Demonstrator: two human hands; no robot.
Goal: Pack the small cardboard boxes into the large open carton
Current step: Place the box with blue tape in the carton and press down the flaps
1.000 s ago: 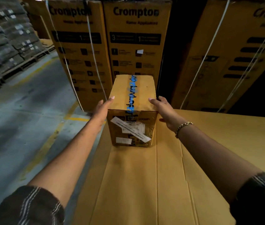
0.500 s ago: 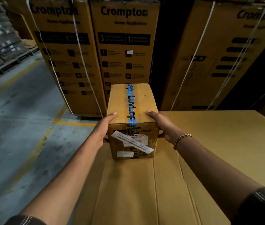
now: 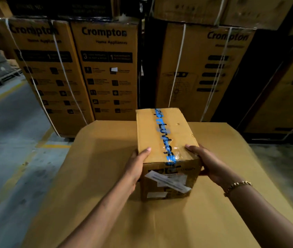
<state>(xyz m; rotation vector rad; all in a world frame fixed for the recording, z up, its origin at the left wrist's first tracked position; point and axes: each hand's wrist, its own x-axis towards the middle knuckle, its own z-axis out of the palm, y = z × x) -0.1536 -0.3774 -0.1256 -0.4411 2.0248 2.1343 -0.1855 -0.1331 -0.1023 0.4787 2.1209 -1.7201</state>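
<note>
One small box [image 3: 148, 133] gripped by left hand [image 3: 135, 168], right hand [image 3: 208, 164]; base hidden.

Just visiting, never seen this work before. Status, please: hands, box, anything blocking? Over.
Left hand and right hand grip the small box by its near corners. Box over the flat cardboard surface; lifted or resting, cannot tell. No open carton in view.

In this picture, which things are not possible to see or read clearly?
Head view only.
Label text on the box: too blurred to read.
Fingers of left hand and right hand: hidden behind the box sides.
Box bottom: hidden by the box itself; resting or lifted is unclear.
</note>
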